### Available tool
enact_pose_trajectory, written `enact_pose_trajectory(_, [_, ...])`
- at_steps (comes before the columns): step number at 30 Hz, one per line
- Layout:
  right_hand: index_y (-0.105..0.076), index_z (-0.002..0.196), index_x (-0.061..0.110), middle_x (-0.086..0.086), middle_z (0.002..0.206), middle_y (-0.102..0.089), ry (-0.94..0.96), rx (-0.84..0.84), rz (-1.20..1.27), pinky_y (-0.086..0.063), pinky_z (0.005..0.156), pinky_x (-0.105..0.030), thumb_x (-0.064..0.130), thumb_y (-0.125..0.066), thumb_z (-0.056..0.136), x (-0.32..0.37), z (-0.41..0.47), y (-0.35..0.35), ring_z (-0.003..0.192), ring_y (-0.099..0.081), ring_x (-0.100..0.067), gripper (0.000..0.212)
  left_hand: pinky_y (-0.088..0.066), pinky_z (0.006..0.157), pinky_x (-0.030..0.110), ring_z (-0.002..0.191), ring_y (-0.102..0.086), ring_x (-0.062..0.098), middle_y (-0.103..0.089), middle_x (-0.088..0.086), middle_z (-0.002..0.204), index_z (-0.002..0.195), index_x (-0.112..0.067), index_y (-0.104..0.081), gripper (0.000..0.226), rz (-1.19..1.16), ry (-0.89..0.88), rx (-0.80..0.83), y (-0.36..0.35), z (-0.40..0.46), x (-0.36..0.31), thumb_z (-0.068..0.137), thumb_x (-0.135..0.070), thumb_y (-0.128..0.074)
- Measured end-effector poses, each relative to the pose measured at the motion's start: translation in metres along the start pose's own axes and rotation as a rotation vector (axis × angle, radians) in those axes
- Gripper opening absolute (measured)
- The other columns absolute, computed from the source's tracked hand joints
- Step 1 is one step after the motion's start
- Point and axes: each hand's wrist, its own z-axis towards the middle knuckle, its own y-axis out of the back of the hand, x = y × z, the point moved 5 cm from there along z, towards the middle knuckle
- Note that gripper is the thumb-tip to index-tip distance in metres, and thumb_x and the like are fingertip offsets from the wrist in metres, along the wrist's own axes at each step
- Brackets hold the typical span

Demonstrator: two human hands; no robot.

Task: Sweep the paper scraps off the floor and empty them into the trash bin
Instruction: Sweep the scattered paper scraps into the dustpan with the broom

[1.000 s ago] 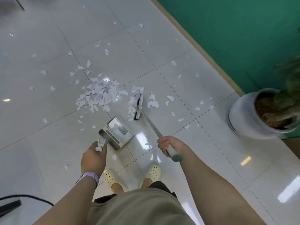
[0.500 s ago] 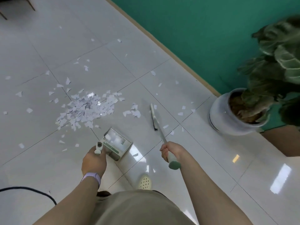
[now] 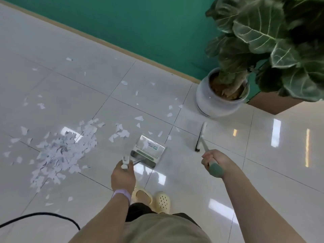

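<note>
A heap of white paper scraps lies on the glossy floor tiles at the left, with loose scraps scattered toward the green wall. My left hand grips the handle of a clear dustpan, which sits on the floor just right of the heap. My right hand grips the green-ended handle of a broom, whose dark head rests on the tiles to the right of the dustpan, near the pot. No trash bin is in view.
A large potted plant in a white pot stands against the green wall at the right. A black cable curves across the floor at lower left. My feet in yellow clogs stand behind the dustpan.
The broom head has swung right, away from the scraps toward the pot. My view has turned right, so the heap now lies further left. The dustpan stays in my left hand.
</note>
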Motion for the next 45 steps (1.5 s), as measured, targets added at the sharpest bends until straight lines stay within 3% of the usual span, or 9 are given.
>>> enact_pose_trajectory(3, [-0.037, 0.074, 0.015, 0.004, 0.059, -0.031, -0.02, -0.081, -0.094, -0.035, 0.033, -0.012, -0.005, -0.045, 0.087, -0.003, 0.008, -0.017, 0.032, -0.035, -0.007, 0.025, -0.05, 0.07, 0.034, 0.076, -0.064, 0.026, -0.065, -0.003, 0.074, 0.096, -0.026, -0.058, 0.013, 0.042, 0.002, 0.039, 0.003, 0.023, -0.004, 0.099, -0.039, -0.059])
enact_pose_trajectory(8, [-0.044, 0.063, 0.011, 0.003, 0.049, -0.038, -0.164, -0.051, -0.588, -0.035, 0.034, -0.017, -0.003, -0.047, 0.083, -0.059, 0.029, -0.111, 0.033, -0.038, -0.011, 0.025, -0.054, 0.074, 0.038, 0.078, -0.065, 0.027, -0.066, -0.005, 0.076, 0.096, -0.027, -0.062, 0.015, 0.056, 0.039, 0.037, 0.026, 0.056, 0.01, 0.1, -0.041, -0.056])
enact_pose_trajectory(15, [-0.046, 0.094, 0.007, 0.0, 0.047, -0.042, -0.359, 0.123, -0.895, -0.039, 0.035, -0.016, -0.003, -0.046, 0.09, -0.163, 0.04, -0.24, 0.034, -0.039, -0.007, 0.012, -0.051, 0.066, 0.034, 0.07, -0.062, 0.019, -0.066, -0.004, 0.074, 0.09, -0.026, -0.064, 0.025, 0.029, 0.137, -0.061, 0.084, 0.094, 0.036, 0.1, -0.046, -0.054])
enact_pose_trajectory(19, [-0.043, 0.076, 0.013, 0.004, 0.053, -0.037, -0.475, 0.255, -0.69, -0.039, 0.031, -0.019, -0.003, -0.049, 0.089, -0.152, 0.048, -0.283, 0.034, -0.038, -0.006, 0.022, -0.044, 0.063, 0.031, 0.069, -0.059, 0.014, -0.063, -0.006, 0.075, 0.098, -0.021, -0.067, 0.022, -0.09, 0.276, -0.155, 0.116, 0.108, 0.051, 0.101, -0.039, -0.055])
enact_pose_trajectory(25, [-0.05, 0.086, 0.008, 0.011, 0.063, -0.028, -0.557, 0.438, -0.459, -0.04, 0.032, -0.021, -0.013, -0.066, 0.075, -0.133, 0.025, -0.31, 0.036, -0.039, -0.005, 0.028, -0.053, 0.083, 0.039, 0.096, -0.064, 0.032, -0.07, 0.004, 0.1, 0.12, -0.017, -0.067, 0.033, -0.249, 0.391, -0.232, 0.143, 0.117, 0.068, 0.099, -0.04, -0.056])
enact_pose_trajectory(31, [-0.045, 0.08, 0.012, 0.007, 0.053, -0.035, -0.479, 0.337, -0.481, -0.04, 0.032, -0.022, -0.013, -0.065, 0.072, -0.09, 0.011, -0.291, 0.035, -0.039, -0.007, 0.033, -0.047, 0.087, 0.035, 0.109, -0.064, 0.034, -0.073, 0.009, 0.104, 0.148, -0.014, -0.047, 0.054, -0.281, 0.416, -0.245, 0.131, 0.106, 0.041, 0.101, -0.04, -0.053])
enact_pose_trajectory(38, [-0.036, 0.068, 0.018, 0.005, 0.046, -0.037, -0.162, 0.109, -0.443, -0.038, 0.03, -0.015, -0.006, -0.049, 0.08, -0.026, 0.011, -0.259, 0.029, -0.038, -0.006, 0.029, -0.046, 0.083, 0.035, 0.099, -0.064, 0.034, -0.064, 0.001, 0.084, 0.142, -0.011, -0.054, 0.044, -0.265, 0.365, -0.221, 0.093, 0.112, -0.018, 0.103, -0.032, -0.053])
enact_pose_trajectory(42, [-0.035, 0.068, 0.017, 0.005, 0.044, -0.035, -0.032, 0.023, -0.421, -0.036, 0.029, -0.016, -0.004, -0.045, 0.084, 0.027, 0.019, -0.228, 0.028, -0.039, -0.007, 0.028, -0.049, 0.088, 0.04, 0.107, -0.064, 0.038, -0.07, 0.016, 0.115, 0.142, -0.009, -0.053, 0.046, -0.239, 0.317, -0.211, 0.053, 0.118, -0.059, 0.103, -0.033, -0.052])
enact_pose_trajectory(45, [-0.034, 0.067, 0.017, 0.005, 0.044, -0.033, 0.016, -0.021, -0.405, -0.035, 0.029, -0.015, -0.004, -0.044, 0.085, 0.071, 0.021, -0.208, 0.028, -0.038, -0.007, 0.029, -0.046, 0.087, 0.039, 0.111, -0.063, 0.04, -0.068, 0.018, 0.12, 0.141, -0.008, -0.053, 0.044, -0.201, 0.266, -0.201, 0.021, 0.118, -0.095, 0.104, -0.031, -0.051])
